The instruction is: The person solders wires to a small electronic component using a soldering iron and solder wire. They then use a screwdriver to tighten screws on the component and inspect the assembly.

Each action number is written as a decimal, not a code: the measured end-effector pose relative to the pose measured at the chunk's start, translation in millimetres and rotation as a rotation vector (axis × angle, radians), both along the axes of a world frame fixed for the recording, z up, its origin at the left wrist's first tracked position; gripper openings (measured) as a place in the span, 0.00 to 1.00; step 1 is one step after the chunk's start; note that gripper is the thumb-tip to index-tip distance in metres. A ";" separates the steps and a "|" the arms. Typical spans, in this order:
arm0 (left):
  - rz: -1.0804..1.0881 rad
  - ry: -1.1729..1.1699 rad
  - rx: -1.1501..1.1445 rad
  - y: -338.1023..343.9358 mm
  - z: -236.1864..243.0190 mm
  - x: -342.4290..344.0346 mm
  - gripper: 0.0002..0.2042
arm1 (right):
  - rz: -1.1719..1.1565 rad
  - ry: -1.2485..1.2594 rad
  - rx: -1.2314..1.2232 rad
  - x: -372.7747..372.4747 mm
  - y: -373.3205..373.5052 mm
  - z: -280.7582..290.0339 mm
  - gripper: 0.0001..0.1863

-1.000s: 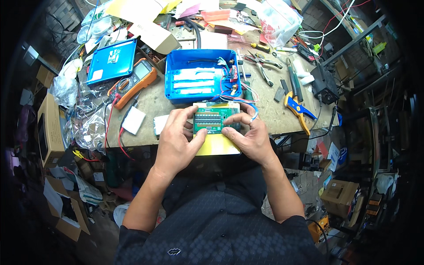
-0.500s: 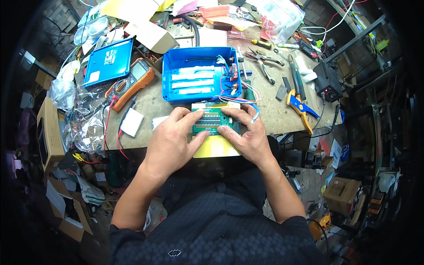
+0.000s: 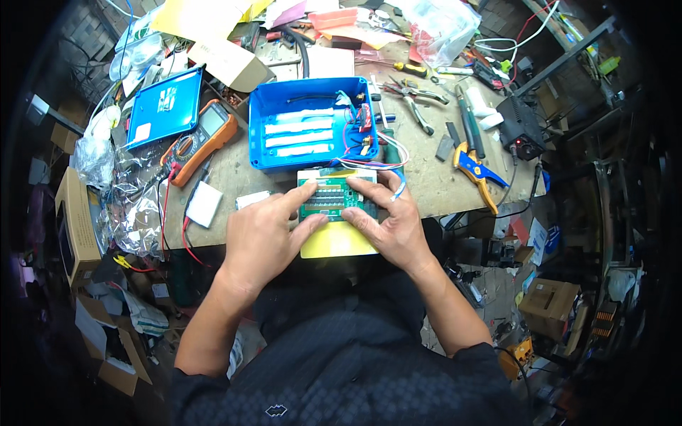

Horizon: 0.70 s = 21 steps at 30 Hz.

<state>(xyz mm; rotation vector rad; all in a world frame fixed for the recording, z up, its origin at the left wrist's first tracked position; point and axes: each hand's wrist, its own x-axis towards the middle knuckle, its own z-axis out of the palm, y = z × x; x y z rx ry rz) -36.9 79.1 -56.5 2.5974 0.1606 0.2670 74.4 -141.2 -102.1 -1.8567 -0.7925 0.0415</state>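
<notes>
A green circuit board point(image 3: 327, 198) with rows of dark components lies at the bench's front edge, on a yellow sheet point(image 3: 338, 242) that sticks out toward me. My left hand point(image 3: 261, 233) grips the board's left side, thumb at the near corner and forefinger at the far one. On the opposite side my right hand point(image 3: 395, 226) holds it likewise, thumb and forefinger on its surface. Thin coloured wires point(image 3: 401, 150) loop beside the right fingers toward an open blue box point(image 3: 284, 162). Several white-covered strips point(image 3: 298, 136) lie inside that box. The undersides of both hands' grips are hidden.
Left of the box lie a blue lid point(image 3: 163, 113), an orange multimeter point(image 3: 201, 143) and a white block point(image 3: 204, 204) with leads. To the right are pliers point(image 3: 419, 106), yellow-and-blue wire strippers point(image 3: 477, 174) and a black powered unit point(image 3: 523, 128). Papers and a carton point(image 3: 231, 67) crowd the back.
The view has shifted a little, so the bench items appear slightly farther left. Both hands keep their hold on the circuit board, with only slight finger movement.
</notes>
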 end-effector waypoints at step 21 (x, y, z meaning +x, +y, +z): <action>0.127 -0.303 -0.351 -33.7 -17.0 -59.7 0.15 | -0.036 0.461 0.331 7.7 -45.4 10.0 0.18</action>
